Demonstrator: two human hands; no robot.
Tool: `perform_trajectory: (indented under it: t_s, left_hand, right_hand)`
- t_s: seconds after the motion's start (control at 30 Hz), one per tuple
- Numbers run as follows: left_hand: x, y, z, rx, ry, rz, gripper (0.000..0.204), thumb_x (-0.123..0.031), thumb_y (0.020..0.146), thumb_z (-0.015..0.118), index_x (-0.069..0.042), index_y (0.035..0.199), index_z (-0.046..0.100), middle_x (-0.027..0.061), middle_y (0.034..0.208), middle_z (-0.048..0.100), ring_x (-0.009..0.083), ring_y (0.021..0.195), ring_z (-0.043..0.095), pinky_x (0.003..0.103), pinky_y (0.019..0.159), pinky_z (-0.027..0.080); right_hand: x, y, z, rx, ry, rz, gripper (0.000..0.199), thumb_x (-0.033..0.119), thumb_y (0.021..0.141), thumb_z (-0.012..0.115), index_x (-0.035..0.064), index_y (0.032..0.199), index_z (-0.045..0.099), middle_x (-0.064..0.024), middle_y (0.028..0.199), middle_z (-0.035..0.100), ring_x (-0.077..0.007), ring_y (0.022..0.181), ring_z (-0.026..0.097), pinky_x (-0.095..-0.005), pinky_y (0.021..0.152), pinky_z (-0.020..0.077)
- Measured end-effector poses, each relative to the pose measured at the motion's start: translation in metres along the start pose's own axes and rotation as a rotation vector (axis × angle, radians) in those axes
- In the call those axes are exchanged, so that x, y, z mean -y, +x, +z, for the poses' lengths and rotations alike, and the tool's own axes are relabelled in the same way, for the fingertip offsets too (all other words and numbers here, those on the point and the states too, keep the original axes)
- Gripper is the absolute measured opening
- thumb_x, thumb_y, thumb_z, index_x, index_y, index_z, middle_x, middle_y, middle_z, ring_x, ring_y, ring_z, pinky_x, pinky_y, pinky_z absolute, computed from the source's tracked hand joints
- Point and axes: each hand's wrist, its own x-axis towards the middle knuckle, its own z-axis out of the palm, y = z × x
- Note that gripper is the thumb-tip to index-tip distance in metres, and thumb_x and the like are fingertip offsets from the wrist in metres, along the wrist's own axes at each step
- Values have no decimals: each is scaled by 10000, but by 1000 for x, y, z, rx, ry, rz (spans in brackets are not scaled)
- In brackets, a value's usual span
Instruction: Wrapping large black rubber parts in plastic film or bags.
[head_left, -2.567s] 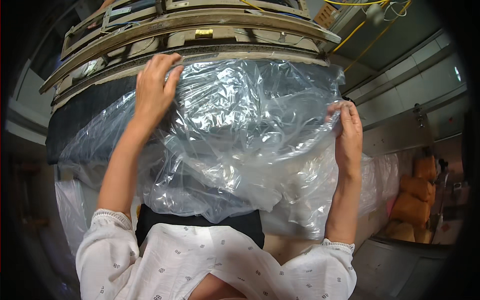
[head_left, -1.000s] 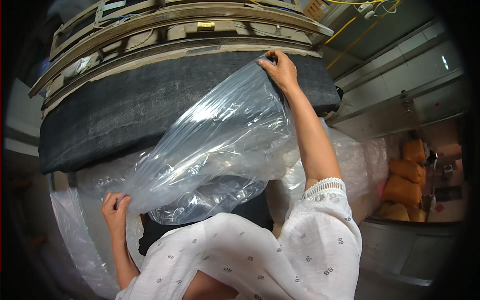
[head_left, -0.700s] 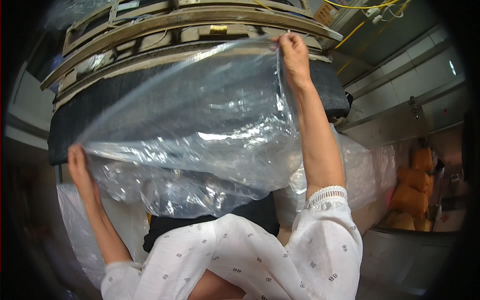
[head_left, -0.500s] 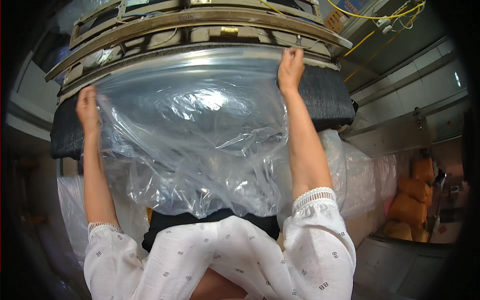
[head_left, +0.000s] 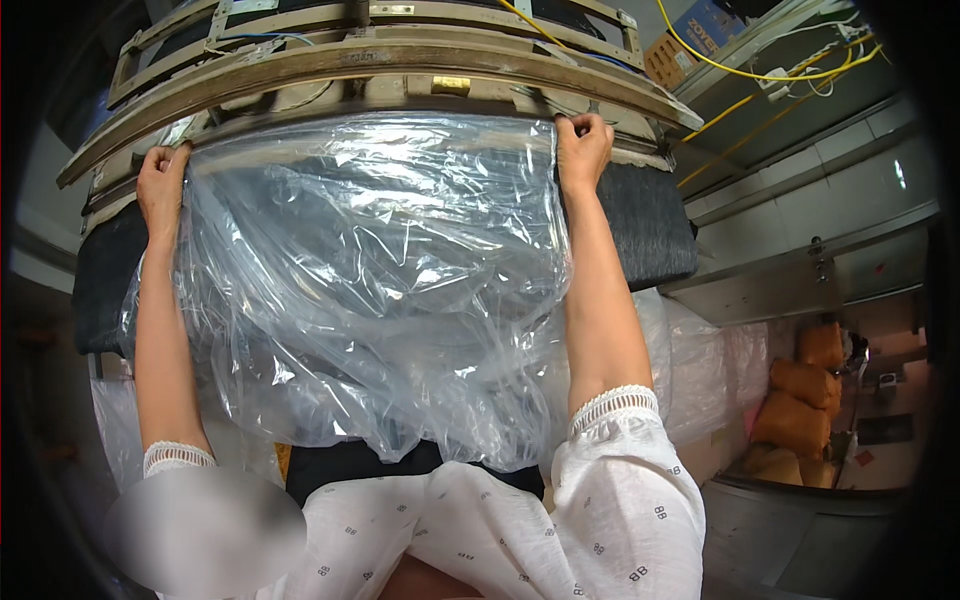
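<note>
Here, the left grip (head_left: 162, 192) and the right grip (head_left: 585, 155) are pinched closed, each holding an upper corner of the clear plastic sheet (head_left: 400, 235), which spreads between them and drapes below both, over the black cloth-covered surface (head_left: 650, 230).

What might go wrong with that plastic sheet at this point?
The clear plastic sheet is wrinkled between the left hand and right hand, so creases may set in. Its bunched lower part lies by the black cloth near the person's lap and might snag. Both hands are close to the long brown bar; knuckles could perhaps get knocked.
</note>
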Motion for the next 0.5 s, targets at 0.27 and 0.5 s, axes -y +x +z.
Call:
perform_trajectory:
  t_s: [0.27, 0.5]
  left_hand:
    - [-17, -16, -16, 16, 212, 19, 384, -400, 834, 582, -26, 779, 512, 35, 657, 440, 133, 631, 400, 261, 624, 370]
    - [0, -8, -24, 122, 98, 26, 377, -389, 919, 471, -20, 879, 537, 59, 732, 479, 135, 692, 418, 250, 672, 372]
  right_hand:
    - [1, 0, 0, -111, -5, 123, 332, 215, 719, 635, 11, 846, 406, -164, 942, 405, -333, 886, 439, -402, 831, 353]
    - [1, 6, -1, -165, 72, 185, 308, 264, 801, 559, -8, 830, 415, -185, 949, 419, -337, 913, 428, -406, 851, 340]
